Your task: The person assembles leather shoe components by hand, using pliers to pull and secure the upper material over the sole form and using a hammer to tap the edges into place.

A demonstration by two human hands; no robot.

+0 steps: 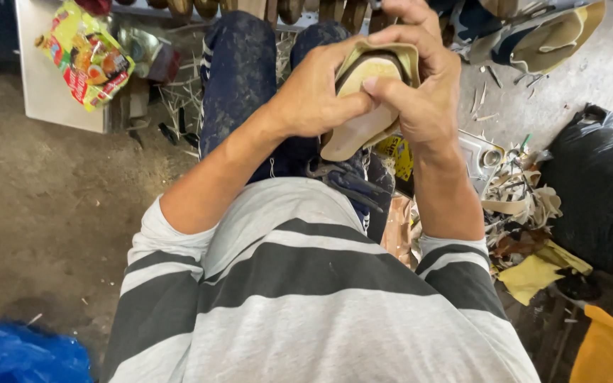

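A dusty workshop floor [44,198] strewn with scraps surrounds the seated person. At upper centre both hands clasp a tan shoe sole [363,106]: left hand [317,96] cradling it, right hand [420,85] in closed grip, thumb pressing its surface, seemingly to steady it.

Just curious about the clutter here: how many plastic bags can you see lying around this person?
2. A black bag lies at the right edge beside the scraps; a blue one sits in the bottom left corner. More may be hidden outside the view.
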